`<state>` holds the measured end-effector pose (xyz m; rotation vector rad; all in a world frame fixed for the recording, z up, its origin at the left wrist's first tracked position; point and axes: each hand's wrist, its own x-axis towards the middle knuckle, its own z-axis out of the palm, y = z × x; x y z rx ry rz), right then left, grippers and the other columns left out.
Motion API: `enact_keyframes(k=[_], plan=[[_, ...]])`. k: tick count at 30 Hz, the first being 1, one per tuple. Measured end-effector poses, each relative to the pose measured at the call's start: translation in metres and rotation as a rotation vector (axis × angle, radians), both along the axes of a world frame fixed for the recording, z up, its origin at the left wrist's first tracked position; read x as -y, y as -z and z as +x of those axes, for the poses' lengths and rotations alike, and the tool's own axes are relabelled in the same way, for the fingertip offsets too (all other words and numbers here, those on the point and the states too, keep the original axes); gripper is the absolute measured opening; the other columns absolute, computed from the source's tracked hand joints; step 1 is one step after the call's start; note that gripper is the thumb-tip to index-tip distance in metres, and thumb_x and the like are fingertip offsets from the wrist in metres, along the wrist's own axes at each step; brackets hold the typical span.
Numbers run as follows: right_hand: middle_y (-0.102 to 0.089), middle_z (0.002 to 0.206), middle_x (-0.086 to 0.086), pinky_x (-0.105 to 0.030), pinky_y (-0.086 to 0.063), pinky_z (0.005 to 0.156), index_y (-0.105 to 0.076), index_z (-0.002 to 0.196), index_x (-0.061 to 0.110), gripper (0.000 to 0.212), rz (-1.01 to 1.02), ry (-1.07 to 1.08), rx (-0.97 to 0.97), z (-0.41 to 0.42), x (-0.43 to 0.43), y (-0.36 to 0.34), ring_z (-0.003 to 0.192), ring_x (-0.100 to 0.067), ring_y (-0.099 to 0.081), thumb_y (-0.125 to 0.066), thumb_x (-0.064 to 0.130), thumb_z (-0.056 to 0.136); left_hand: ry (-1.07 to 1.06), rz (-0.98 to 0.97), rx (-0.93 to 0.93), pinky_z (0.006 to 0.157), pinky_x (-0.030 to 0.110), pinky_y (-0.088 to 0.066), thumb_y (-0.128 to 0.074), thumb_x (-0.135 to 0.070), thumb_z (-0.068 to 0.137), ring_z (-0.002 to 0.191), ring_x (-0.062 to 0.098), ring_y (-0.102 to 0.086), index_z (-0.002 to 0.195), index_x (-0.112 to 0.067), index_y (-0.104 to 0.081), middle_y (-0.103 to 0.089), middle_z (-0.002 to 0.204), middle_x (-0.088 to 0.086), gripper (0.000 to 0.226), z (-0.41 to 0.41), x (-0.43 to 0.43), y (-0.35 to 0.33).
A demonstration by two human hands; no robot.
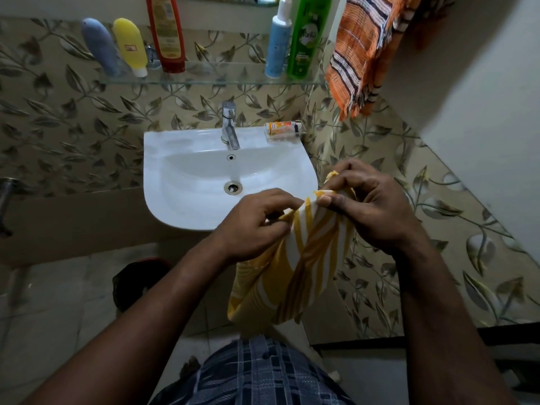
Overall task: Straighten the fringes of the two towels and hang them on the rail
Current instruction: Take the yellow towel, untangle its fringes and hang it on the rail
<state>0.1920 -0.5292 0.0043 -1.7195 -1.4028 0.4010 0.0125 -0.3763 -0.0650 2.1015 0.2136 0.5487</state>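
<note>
Head view. A towel of soft woven cloth, striped yellow and white, is held up just off the front right edge of the sink. It sags in loose folds between the two forearms. The left hand has its fingers curled in, pinching the towel's top edge against the thumb. The right hand is likewise curled, its fingertips nipping a bunched yellow corner of the same edge. The two grips lie close together with a short span of cloth between them. A second towel, coarser and striped orange, white and dark, hangs against the wall at the upper right, with a ragged fringe along its lower end. What carries it cannot be seen. The sink is smooth white ceramic with a rounded front, a round metal drain in its bowl and a chrome tap at the middle of its back edge. At its back right corner a clear dish holds an orange packet. Above, a glass shelf carries a grey-blue tube and a yellow tube near its left end. A tall red bottle stands beside them, and a blue-and-white pump bottle and a green bottle stand near its right end. The wall tiles are glossy with a leaf pattern.
</note>
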Motion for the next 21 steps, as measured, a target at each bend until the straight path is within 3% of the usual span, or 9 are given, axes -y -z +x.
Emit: enact_keyframes(k=[3,5,8,11,14,17,21], plan=[[-0.065,0.104,0.003,-0.036,-0.053,0.088,-0.077,0.09,0.027,0.016,0.011,0.036,0.029,0.003,0.003,-0.003,0.102,-0.015,-0.064,-0.075,0.042,0.084,0.14,-0.317,-0.1,0.084,0.036,-0.055,-0.072,-0.028,0.092,0.092,0.014,-0.064,0.117,-0.026,-0.075,-0.065,0.112,-0.008,0.025,-0.003,-0.001,-0.002],[-0.065,0.103,0.004,-0.036,-0.053,0.088,-0.077,0.09,0.03,0.014,0.014,0.041,0.047,0.001,0.004,-0.004,0.102,-0.015,-0.064,-0.075,0.043,0.084,0.1,-0.32,-0.06,0.08,0.034,-0.053,-0.075,-0.034,0.09,0.089,0.014,-0.062,0.109,-0.023,-0.074,-0.064,0.105,-0.009,0.022,-0.001,0.001,-0.003],[-0.065,0.102,0.005,-0.031,-0.052,0.085,-0.076,0.09,0.032,0.011,0.02,0.049,0.091,-0.002,0.003,-0.004,0.1,-0.012,-0.064,-0.075,0.041,0.084,0.005,-0.19,0.103,0.077,0.028,-0.054,-0.08,-0.023,0.09,0.088,0.015,-0.066,0.101,-0.018,-0.074,-0.066,0.099,-0.007,0.014,0.004,0.004,-0.006],[-0.065,0.1,0.003,-0.028,-0.051,0.083,-0.077,0.09,0.027,0.007,0.018,0.074,0.11,-0.003,0.002,-0.004,0.098,-0.013,-0.064,-0.079,0.032,0.086,0.054,-0.252,0.076,0.084,0.037,-0.058,-0.079,-0.028,0.09,0.101,0.022,-0.066,0.102,-0.023,-0.076,-0.065,0.108,-0.001,0.014,0.007,0.004,-0.01],[-0.065,0.099,0.001,-0.025,-0.051,0.081,-0.08,0.089,0.02,0.008,0.015,0.076,0.143,-0.006,0.001,-0.003,0.094,-0.012,-0.065,-0.079,0.027,0.086,0.064,-0.385,0.039,0.089,0.048,-0.053,-0.08,-0.034,0.085,0.102,0.027,-0.062,0.091,-0.024,-0.073,-0.058,0.107,0.004,0.013,0.01,0.011,-0.011],[-0.064,0.096,0.003,-0.027,-0.051,0.078,-0.081,0.09,0.016,0.014,-0.024,0.053,0.212,-0.011,0.001,0.0,0.091,-0.015,-0.065,-0.079,0.029,0.085,0.103,-0.183,-0.099,0.089,0.038,-0.05,-0.079,-0.048,0.082,0.104,0.02,-0.057,0.092,-0.018,-0.076,-0.055,0.107,0.001,0.031,0.014,0.01,-0.004],[-0.066,0.101,0.002,-0.023,-0.052,0.081,-0.08,0.09,0.021,0.009,0.057,0.058,0.153,-0.01,0.01,-0.013,0.097,-0.014,-0.065,-0.082,0.027,0.085,0.153,0.253,-0.519,0.089,0.041,-0.052,-0.062,-0.08,0.07,0.105,0.017,-0.05,0.111,-0.029,-0.067,-0.056,0.112,-0.005,0.065,0.013,-0.001,0.019]])
